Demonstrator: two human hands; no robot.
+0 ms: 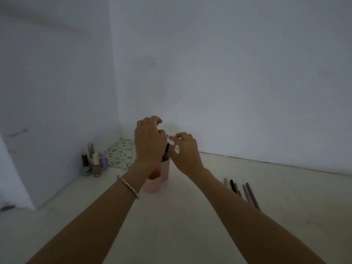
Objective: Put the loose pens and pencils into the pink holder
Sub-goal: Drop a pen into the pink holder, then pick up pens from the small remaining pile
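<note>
Pink plastic holder (165, 171) is crowded by left hand (150, 141) and right hand (185, 152); grasp cannot be told. Slim loose pens (242, 191) are laid well apart, rightward. Holder could be tipped if stowed dark pens (167, 150) are levered.

The only view comes from the person's head, wide-angled, looking forward and slightly down across the pale tabletop (190, 235) toward a corner where two white walls (247, 73) meet. Both forearms enter from the bottom edge and stretch away from the lens, so the left hand (150, 141) and right hand (185, 153) sit near mid-frame. The walls fill the upper half, the tabletop the lower.
</note>
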